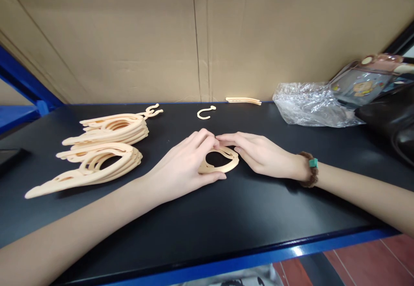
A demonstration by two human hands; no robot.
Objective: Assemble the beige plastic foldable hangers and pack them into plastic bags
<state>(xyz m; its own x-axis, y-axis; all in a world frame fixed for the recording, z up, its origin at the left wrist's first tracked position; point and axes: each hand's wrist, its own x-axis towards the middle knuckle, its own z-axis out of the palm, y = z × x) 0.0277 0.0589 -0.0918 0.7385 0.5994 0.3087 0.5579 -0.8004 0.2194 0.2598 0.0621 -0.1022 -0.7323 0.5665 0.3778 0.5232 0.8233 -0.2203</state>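
A cream plastic folding hanger (pixel 230 165), its curved parts forming a ring, rests on the black tabletop between my hands. My left hand (pixel 194 156) is closed around its left side, thumb along the near edge and fingers over the far edge. From the right, my right hand (pixel 258 150) presses its fingertips against the hanger's far right part, the fingers held together. A loose cream hook (pixel 203 113) lies behind my hands. Farther back and to the right is a pair of slim cream strips (pixel 243 101).
Two stacks of cream folding hangers, a rear stack (pixel 113 128) and a front stack (pixel 103 165), stand at the left. Crumpled clear plastic (pixel 310 105) and a black bag (pixel 388 113) lie at the right. Cardboard (pixel 136 40) lines the back; a blue edge (pixel 258 251) borders the front.
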